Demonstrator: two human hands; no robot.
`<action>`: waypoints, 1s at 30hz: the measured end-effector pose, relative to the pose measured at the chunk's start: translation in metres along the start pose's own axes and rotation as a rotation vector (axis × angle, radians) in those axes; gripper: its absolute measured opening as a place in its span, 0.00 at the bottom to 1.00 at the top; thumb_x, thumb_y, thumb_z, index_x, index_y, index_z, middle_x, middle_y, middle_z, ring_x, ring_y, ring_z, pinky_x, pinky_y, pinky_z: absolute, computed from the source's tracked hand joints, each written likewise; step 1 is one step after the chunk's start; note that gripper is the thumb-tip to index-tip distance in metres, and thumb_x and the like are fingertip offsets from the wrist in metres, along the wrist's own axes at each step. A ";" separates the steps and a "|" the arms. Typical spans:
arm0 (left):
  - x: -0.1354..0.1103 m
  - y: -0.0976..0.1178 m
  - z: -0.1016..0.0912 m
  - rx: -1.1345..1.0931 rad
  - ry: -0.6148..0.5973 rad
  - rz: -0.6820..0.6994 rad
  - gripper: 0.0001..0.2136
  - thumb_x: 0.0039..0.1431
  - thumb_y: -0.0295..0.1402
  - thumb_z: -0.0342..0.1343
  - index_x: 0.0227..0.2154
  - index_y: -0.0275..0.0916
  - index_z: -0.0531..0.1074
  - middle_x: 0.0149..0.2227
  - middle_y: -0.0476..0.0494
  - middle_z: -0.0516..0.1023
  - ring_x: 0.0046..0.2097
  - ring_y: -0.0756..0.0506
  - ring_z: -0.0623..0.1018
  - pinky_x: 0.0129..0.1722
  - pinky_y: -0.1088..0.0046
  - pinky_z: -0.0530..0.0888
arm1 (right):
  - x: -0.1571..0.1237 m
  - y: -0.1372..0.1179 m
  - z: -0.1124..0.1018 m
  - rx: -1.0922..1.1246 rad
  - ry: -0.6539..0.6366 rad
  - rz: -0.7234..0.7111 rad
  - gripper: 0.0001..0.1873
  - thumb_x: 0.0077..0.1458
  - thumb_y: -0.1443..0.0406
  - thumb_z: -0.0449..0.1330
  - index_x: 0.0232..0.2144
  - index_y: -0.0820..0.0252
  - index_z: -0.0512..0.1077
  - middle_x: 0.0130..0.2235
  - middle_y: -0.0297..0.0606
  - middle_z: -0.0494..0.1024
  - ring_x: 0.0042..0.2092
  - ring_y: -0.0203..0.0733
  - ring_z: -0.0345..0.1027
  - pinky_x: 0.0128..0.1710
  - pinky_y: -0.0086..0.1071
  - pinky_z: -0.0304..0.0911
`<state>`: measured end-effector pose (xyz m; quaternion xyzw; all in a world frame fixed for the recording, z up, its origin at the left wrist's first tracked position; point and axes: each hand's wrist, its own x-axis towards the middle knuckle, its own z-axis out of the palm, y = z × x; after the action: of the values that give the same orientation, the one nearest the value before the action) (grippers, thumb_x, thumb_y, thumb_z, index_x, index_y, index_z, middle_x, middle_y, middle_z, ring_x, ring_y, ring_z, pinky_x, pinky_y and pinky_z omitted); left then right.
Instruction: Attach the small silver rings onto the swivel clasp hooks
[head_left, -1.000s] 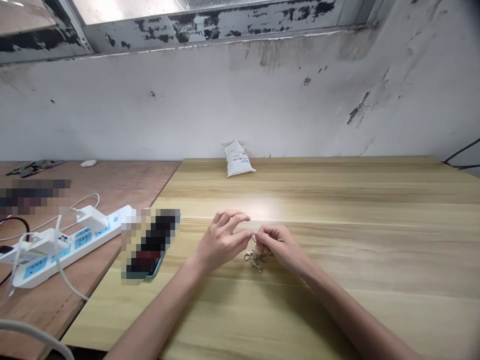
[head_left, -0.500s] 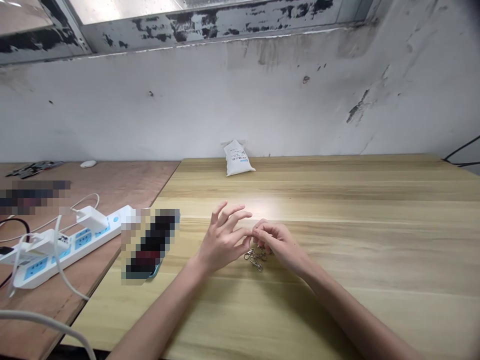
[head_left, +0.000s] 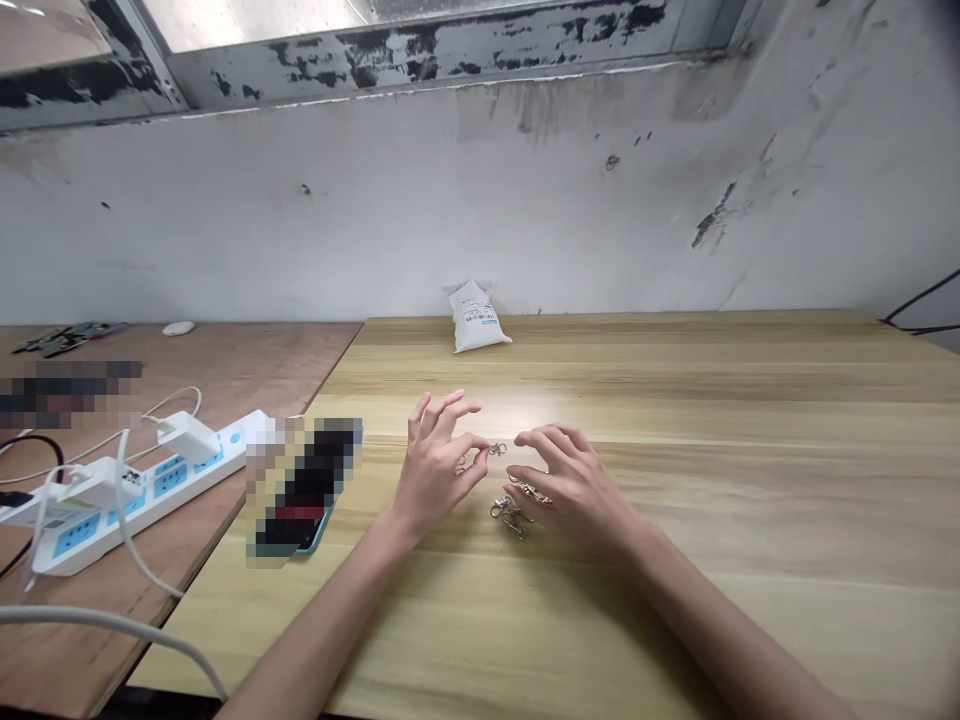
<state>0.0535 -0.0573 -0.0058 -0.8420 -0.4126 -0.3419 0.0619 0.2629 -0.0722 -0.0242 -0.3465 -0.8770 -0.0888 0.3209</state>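
Observation:
My left hand (head_left: 437,470) pinches a small silver swivel clasp (head_left: 496,450) between thumb and forefinger, its other fingers spread upward. Part of the metal shows inside the loop of those fingers, above the tabletop. My right hand (head_left: 574,478) is open just to the right, thumb and fingers apart. Beneath and beside its thumb lies a little pile of similar metal clasps (head_left: 511,515) with rings, partly covered by that hand.
On the wooden table (head_left: 712,400), a white labelled packet (head_left: 478,320) stands near the wall. A phone-like dark object (head_left: 307,490), pixelated, lies left of my arm. Farther left are a power strip (head_left: 157,490) with plugged-in chargers and a thick white cable (head_left: 112,622).
My hands were together at the fingertips and are now apart. The clasp now shows in my left hand, and my right hand has opened and shifted slightly right.

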 end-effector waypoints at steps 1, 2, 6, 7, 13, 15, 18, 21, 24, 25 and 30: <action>0.000 0.000 0.000 -0.003 0.006 -0.005 0.05 0.58 0.28 0.57 0.30 0.43 0.77 0.51 0.44 0.75 0.61 0.38 0.65 0.64 0.48 0.55 | 0.001 0.000 0.002 0.023 0.010 0.060 0.07 0.60 0.62 0.58 0.36 0.54 0.76 0.46 0.45 0.75 0.47 0.49 0.67 0.49 0.46 0.59; 0.000 0.000 -0.001 -0.006 0.012 -0.004 0.05 0.58 0.29 0.57 0.30 0.43 0.77 0.51 0.44 0.75 0.61 0.38 0.65 0.64 0.48 0.55 | 0.001 -0.001 0.004 0.040 0.022 0.123 0.08 0.60 0.61 0.58 0.39 0.54 0.76 0.48 0.46 0.74 0.49 0.50 0.67 0.50 0.47 0.60; 0.000 0.004 0.001 -0.016 0.035 0.033 0.04 0.59 0.30 0.58 0.31 0.44 0.77 0.51 0.44 0.75 0.61 0.38 0.66 0.64 0.49 0.55 | 0.003 -0.004 0.017 0.086 0.001 0.250 0.21 0.60 0.56 0.58 0.53 0.58 0.70 0.61 0.54 0.63 0.65 0.63 0.49 0.58 0.60 0.54; -0.001 0.005 0.001 -0.016 0.039 0.043 0.04 0.59 0.30 0.58 0.31 0.44 0.77 0.52 0.44 0.75 0.61 0.38 0.66 0.64 0.49 0.55 | 0.003 -0.005 0.019 0.111 -0.011 0.250 0.21 0.60 0.57 0.58 0.53 0.59 0.70 0.63 0.54 0.60 0.67 0.64 0.43 0.59 0.63 0.52; -0.001 0.007 0.000 0.004 0.048 0.077 0.04 0.58 0.29 0.57 0.31 0.43 0.77 0.52 0.44 0.75 0.61 0.38 0.66 0.65 0.48 0.54 | -0.001 0.000 0.022 0.220 0.007 0.240 0.10 0.63 0.62 0.55 0.39 0.53 0.77 0.62 0.46 0.64 0.68 0.60 0.42 0.58 0.66 0.52; 0.000 0.006 -0.002 0.018 0.049 0.079 0.05 0.58 0.28 0.57 0.30 0.43 0.76 0.52 0.45 0.75 0.62 0.38 0.66 0.65 0.48 0.54 | -0.002 0.005 0.020 0.174 0.015 0.220 0.10 0.63 0.63 0.56 0.36 0.53 0.78 0.62 0.45 0.65 0.68 0.61 0.42 0.58 0.67 0.52; 0.000 0.003 -0.002 0.021 0.030 0.062 0.05 0.58 0.28 0.57 0.29 0.43 0.76 0.53 0.44 0.74 0.63 0.38 0.65 0.65 0.47 0.52 | -0.001 0.011 0.014 0.019 0.024 0.148 0.09 0.62 0.66 0.57 0.39 0.53 0.77 0.62 0.46 0.65 0.69 0.61 0.40 0.59 0.70 0.47; -0.002 0.002 0.001 -0.010 -0.038 0.025 0.04 0.57 0.28 0.57 0.29 0.42 0.76 0.55 0.44 0.73 0.64 0.37 0.62 0.65 0.45 0.51 | 0.002 0.008 0.003 -0.131 0.027 0.046 0.13 0.60 0.73 0.56 0.43 0.55 0.75 0.61 0.47 0.66 0.69 0.61 0.37 0.61 0.71 0.39; -0.003 0.002 0.006 -0.065 -0.143 -0.023 0.04 0.57 0.29 0.57 0.29 0.42 0.76 0.57 0.45 0.71 0.65 0.36 0.60 0.65 0.43 0.51 | 0.004 -0.007 -0.004 -0.154 0.035 -0.063 0.15 0.61 0.74 0.55 0.46 0.55 0.73 0.59 0.45 0.69 0.69 0.58 0.41 0.63 0.69 0.38; -0.004 0.002 0.008 -0.083 -0.179 -0.030 0.04 0.57 0.29 0.57 0.30 0.43 0.76 0.57 0.45 0.71 0.65 0.36 0.60 0.65 0.42 0.51 | 0.004 -0.012 -0.004 -0.141 0.048 -0.110 0.16 0.61 0.74 0.54 0.47 0.54 0.72 0.57 0.44 0.71 0.68 0.56 0.44 0.64 0.67 0.39; -0.005 -0.013 0.003 -0.064 -0.239 -0.039 0.05 0.59 0.30 0.56 0.31 0.42 0.76 0.57 0.43 0.70 0.65 0.37 0.60 0.64 0.43 0.53 | 0.002 -0.012 0.001 -0.102 0.036 -0.131 0.17 0.63 0.73 0.51 0.49 0.53 0.72 0.54 0.42 0.74 0.62 0.49 0.59 0.63 0.57 0.49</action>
<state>0.0429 -0.0509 -0.0133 -0.8702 -0.4220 -0.2535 -0.0213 0.2538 -0.0797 -0.0232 -0.3025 -0.8861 -0.1604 0.3122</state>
